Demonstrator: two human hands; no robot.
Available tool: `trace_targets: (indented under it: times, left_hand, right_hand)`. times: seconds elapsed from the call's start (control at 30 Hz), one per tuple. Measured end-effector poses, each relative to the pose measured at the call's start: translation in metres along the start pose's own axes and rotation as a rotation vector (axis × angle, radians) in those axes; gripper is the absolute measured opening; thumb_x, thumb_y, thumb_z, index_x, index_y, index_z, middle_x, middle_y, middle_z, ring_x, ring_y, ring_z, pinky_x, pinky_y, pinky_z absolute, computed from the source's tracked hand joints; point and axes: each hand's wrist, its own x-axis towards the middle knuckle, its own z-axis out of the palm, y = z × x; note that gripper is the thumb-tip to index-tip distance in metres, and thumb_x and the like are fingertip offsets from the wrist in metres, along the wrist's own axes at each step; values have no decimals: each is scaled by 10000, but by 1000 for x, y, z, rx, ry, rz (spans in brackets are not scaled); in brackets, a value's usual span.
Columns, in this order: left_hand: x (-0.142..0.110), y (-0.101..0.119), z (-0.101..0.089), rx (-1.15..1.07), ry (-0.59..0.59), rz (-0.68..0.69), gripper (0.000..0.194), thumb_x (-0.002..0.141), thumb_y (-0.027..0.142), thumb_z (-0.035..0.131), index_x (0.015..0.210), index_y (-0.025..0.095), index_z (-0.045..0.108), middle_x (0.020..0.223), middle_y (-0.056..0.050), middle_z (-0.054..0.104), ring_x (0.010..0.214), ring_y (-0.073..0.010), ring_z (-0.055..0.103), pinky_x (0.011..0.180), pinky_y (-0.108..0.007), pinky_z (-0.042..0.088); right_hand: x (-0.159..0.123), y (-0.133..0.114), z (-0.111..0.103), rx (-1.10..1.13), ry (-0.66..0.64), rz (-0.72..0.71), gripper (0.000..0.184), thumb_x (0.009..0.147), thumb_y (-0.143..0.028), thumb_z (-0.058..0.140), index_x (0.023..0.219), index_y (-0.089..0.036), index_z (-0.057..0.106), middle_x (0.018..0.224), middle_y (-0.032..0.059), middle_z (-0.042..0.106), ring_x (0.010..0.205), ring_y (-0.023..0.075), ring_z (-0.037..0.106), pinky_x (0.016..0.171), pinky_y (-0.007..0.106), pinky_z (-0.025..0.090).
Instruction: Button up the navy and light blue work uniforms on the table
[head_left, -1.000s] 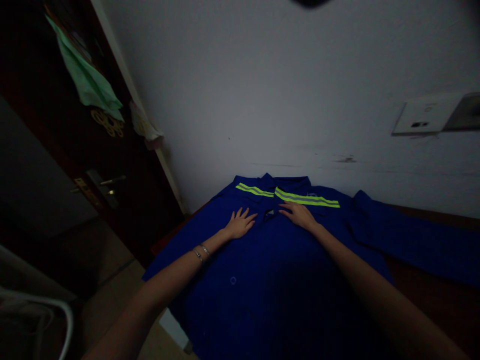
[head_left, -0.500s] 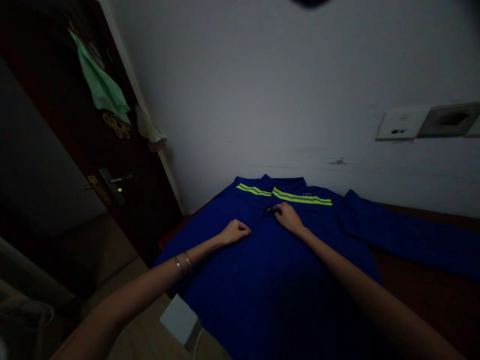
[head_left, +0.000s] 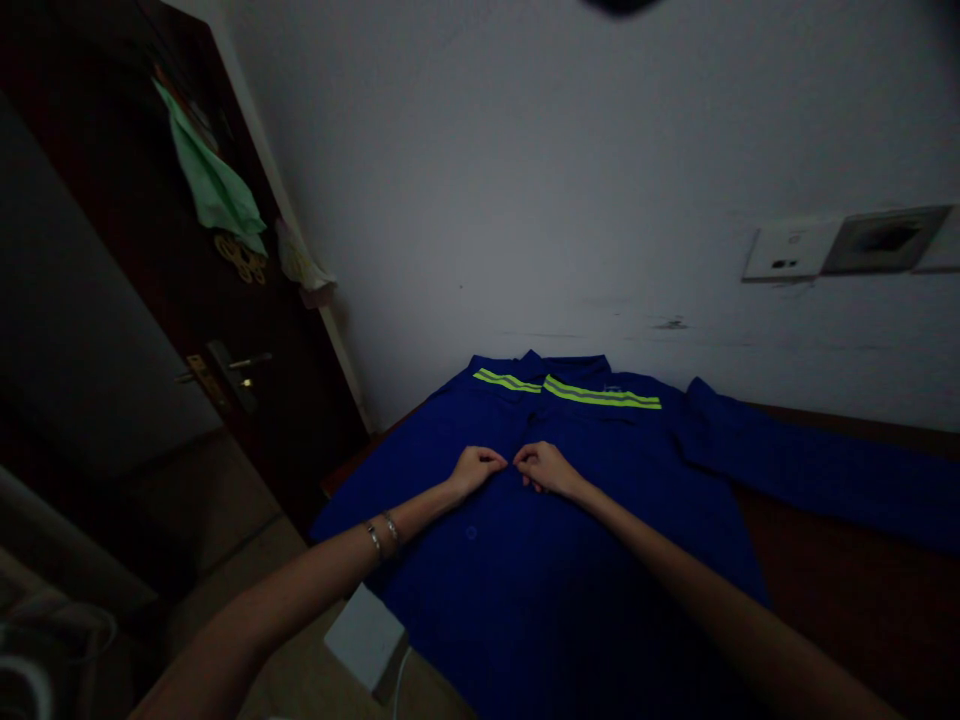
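Okay, blue jacket [head_left: 630, 460] is lying spread face up on the tabletop [head_left: 847, 600], collar end sitting by the wall [head_left: 465, 160], one sleeve [head_left: 825, 480] stretching out at the right. Using the jacket as landmark for everything.

Left hand [head_left: 477, 470] is resting over the jacket's front, below the yellow-green stripes [head_left: 607, 394]; right hand [head_left: 546, 468] is sitting just beside it, fingertips nearly meeting around the front closure. Left grip: thumb and index are pressing together in a pinch. Right grip: fingers are curling in, pinch-like. Too dark to tell whether either one is actually catching cloth or a fastener.

Step in hand, my read: both hands are working the front closure, bringing the two front edges together below the chest. Next move is probably calling for a firm pinch on one edge while the other hand is lining up its mate, jacket staying flat.

A faint round mark [head_left: 471, 533] is showing on the jacket's lower front. White box [head_left: 366, 635] with a cord is sitting off the jacket's near-left edge. Dark door [head_left: 300, 390] is standing left of the jacket; wall socket [head_left: 791, 250] is sitting above its right side.
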Motion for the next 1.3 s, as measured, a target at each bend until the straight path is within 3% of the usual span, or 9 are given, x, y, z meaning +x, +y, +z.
trace_targets:
  times: [0.13, 0.43, 0.7, 0.9, 1.0, 1.3]
  left_hand:
    - [0, 1, -2, -33, -2, -13, 147, 666, 193, 578, 748, 116, 674, 637, 1, 618, 569, -87, 486, 569, -197, 369]
    - [1, 2, -5, -76, -50, -46, 106, 661, 176, 582, 705, 119, 660, 490, 41, 504, 445, -55, 373, 457, -181, 285]
    - [-7, 0, -12, -70, -124, -71, 227, 690, 217, 567, 877, 113, 644, 447, 59, 462, 379, -45, 363, 376, -163, 237]
    - [-11, -6, -15, -136, -209, -28, 320, 642, 196, 595, 952, 120, 585, 643, 47, 555, 360, -17, 374, 330, -154, 249]
    - [-10, -7, -14, -131, -207, -35, 282, 660, 208, 592, 925, 112, 583, 530, 67, 509, 331, -24, 361, 320, -152, 250]
    - [-12, 0, -16, -180, -186, -107, 183, 667, 206, 599, 812, 95, 607, 417, 55, 488, 341, -48, 417, 352, -151, 283]
  right_hand:
    - [1, 2, 2, 98, -79, -2, 137, 738, -237, 480, 796, -136, 554, 467, -41, 561, 296, 49, 402, 321, 156, 286]
    - [0, -1, 4, 142, -91, -4, 83, 739, -211, 486, 739, -140, 528, 427, -68, 504, 296, 43, 385, 327, 159, 264]
    - [1, 1, 5, 85, -89, -35, 102, 748, -255, 492, 746, -154, 510, 433, -67, 509, 292, 47, 391, 325, 160, 269]
    - [6, 1, 4, 1, -164, -17, 138, 729, -297, 527, 729, -160, 509, 430, -68, 515, 287, 47, 388, 312, 156, 266]
    - [9, 0, 4, 16, -183, 9, 143, 737, -299, 523, 706, -162, 501, 423, -70, 503, 287, 46, 381, 315, 159, 267]
    - [6, -1, 7, 81, -83, 41, 106, 749, -249, 517, 698, -163, 480, 481, -51, 531, 300, 47, 405, 332, 166, 279]
